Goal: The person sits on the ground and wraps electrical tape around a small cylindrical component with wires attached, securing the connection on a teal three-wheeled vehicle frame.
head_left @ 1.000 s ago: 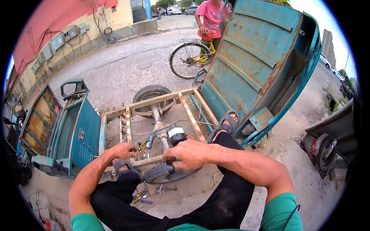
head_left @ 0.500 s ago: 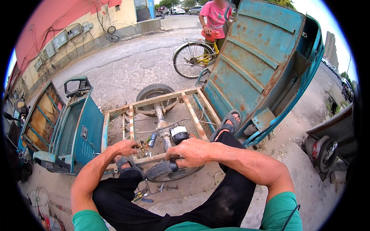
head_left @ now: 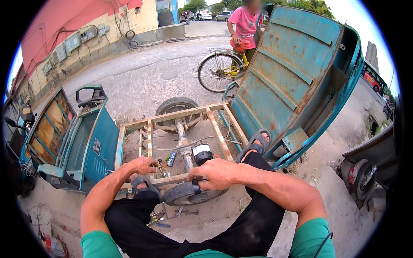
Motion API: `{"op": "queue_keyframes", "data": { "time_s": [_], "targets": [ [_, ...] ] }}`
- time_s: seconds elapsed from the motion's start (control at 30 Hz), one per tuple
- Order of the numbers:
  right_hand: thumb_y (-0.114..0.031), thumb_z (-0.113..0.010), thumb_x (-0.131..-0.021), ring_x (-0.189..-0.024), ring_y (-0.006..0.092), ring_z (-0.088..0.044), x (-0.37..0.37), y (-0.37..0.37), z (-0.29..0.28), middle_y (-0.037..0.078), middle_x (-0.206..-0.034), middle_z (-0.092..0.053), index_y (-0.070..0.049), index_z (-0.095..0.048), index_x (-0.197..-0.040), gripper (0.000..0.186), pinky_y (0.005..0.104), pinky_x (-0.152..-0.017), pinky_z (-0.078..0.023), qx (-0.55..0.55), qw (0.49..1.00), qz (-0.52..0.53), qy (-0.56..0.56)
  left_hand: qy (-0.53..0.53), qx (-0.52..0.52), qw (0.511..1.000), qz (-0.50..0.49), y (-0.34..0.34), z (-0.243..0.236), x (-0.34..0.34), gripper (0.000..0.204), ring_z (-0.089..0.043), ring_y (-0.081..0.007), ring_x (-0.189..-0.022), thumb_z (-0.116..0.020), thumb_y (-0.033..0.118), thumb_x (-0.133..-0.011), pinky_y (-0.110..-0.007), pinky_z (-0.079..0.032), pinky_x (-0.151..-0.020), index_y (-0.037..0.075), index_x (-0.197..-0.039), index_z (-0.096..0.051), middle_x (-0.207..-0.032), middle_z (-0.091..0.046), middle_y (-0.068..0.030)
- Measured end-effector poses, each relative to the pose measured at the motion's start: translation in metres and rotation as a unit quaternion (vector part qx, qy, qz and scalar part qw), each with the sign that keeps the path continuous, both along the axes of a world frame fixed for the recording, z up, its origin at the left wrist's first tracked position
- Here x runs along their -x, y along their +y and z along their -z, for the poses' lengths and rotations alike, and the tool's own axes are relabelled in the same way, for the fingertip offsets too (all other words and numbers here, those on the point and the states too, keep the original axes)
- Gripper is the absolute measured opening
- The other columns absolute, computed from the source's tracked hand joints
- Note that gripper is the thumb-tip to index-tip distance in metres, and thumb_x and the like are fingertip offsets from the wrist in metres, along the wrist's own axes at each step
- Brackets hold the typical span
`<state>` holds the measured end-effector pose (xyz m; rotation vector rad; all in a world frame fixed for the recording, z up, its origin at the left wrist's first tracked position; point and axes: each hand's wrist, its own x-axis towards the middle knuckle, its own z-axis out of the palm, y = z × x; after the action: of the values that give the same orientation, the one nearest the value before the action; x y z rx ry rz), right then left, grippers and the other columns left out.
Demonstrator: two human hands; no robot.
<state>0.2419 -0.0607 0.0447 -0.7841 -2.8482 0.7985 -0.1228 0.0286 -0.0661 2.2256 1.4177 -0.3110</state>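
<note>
My left hand hangs beside a pale, rusty metal frame, fingers bent but apart, with nothing visible in them. My right hand is closed over the near rail by the rear tyre; what its fingers hold is hidden. Ahead of it sit the axle and a black-and-silver motor. A small blue object and loose tools lie between my hands. The far wheel rests beyond the frame, and my sandaled feet are on either side.
A rusty teal cargo body leans up at right. A teal front section stands left. A person in pink stands with a yellow bicycle behind. Tools lie between my legs; a spare wheel is at far right.
The view has shifted slightly, so the scene sits further right. My hands keep nearly the same pose. A bus now shows on the road at far right.
</note>
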Motion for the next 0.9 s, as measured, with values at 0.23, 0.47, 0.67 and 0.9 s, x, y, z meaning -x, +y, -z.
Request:
{"op": "queue_keyframes", "data": {
  "time_s": [0.23,0.47,0.67,0.9],
  "targets": [
    [-0.014,-0.060,-0.087,-0.098,0.0362,-0.071,0.000,0.001,-0.002,0.016,-0.104,-0.075,-0.010,-0.061,-0.128,0.041,0.0468,-0.087,-0.054,0.011,0.999,0.008,-0.034,-0.034,0.007,0.999,0.029,0.001,-0.004,-0.009,0.051,-0.064,-0.0388,-0.116,-0.062,0.038,-0.094,-0.045,-0.050,-0.102,0.003,-0.130,-0.065,-0.124,-0.068,-0.0226],
    [-0.013,-0.059,-0.086,-0.098,0.0361,-0.071,0.001,0.004,0.002,0.016,-0.104,-0.075,-0.009,-0.062,-0.127,0.041,0.0467,-0.087,-0.054,0.009,0.999,0.008,-0.031,-0.107,0.075,0.991,-0.006,-0.006,-0.029,-0.029,0.048,-0.069,-0.0291,-0.109,-0.060,0.035,-0.098,-0.041,-0.053,-0.094,0.001,-0.131,-0.064,-0.122,-0.070,-0.0183],
    [-0.014,-0.059,-0.087,-0.096,0.0381,-0.070,-0.004,0.014,0.004,0.017,-0.101,-0.074,-0.009,-0.065,-0.123,0.036,0.0478,-0.086,-0.054,0.012,0.998,0.053,-0.023,-0.393,0.174,0.901,-0.058,-0.032,-0.075,-0.076,0.044,-0.070,-0.0180,-0.100,-0.054,0.032,-0.104,-0.033,-0.055,-0.084,0.001,-0.134,-0.061,-0.117,-0.071,-0.0123],
    [-0.008,-0.059,-0.085,-0.091,0.0373,-0.071,-0.008,0.021,0.009,0.018,-0.098,-0.073,-0.005,-0.064,-0.126,0.041,0.0446,-0.082,-0.055,0.005,0.997,0.065,0.039,-0.377,0.171,0.909,0.040,-0.051,-0.082,-0.110,0.035,-0.071,-0.0165,-0.096,-0.055,0.029,-0.105,-0.033,-0.055,-0.083,-0.001,-0.121,-0.064,-0.107,-0.072,-0.0100]
  ]
}}
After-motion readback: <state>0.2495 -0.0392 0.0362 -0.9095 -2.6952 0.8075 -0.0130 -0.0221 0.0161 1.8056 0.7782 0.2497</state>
